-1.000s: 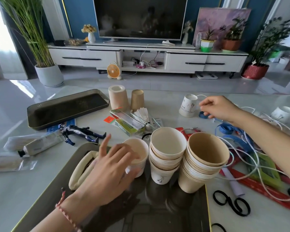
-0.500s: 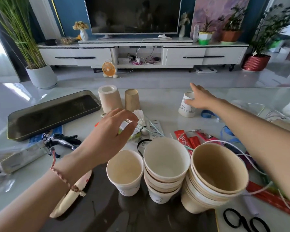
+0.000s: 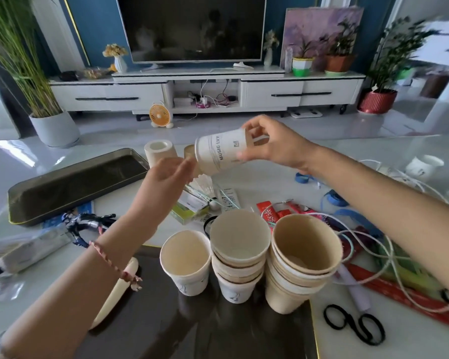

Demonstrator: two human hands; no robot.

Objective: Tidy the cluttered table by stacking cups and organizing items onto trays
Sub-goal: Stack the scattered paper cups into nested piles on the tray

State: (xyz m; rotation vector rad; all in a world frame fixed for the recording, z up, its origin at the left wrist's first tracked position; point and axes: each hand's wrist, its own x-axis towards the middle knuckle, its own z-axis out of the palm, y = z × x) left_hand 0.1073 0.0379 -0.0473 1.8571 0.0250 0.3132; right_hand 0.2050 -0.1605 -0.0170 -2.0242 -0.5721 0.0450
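Note:
My right hand holds a white paper cup printed "MUSIC LIFE" on its side in the air above the table's middle, its mouth turned left. My left hand is raised just left of that cup's mouth, fingers apart, its fingertips at the cup's rim. On the near dark tray stand a single white cup, a stack of white cups and a stack of brown cups. Two upturned cups, one white and one brown, stand behind my hands.
A second dark tray lies at the left. White mugs, white cables, blue tape, red packets and black scissors crowd the right. A toy figure, a tube and a shuttlecock lie mid-left.
My right hand has lifted the printed white cup off the table and brought it leftward, tipped sideways. My left hand has risen from the tray cups to meet its mouth.

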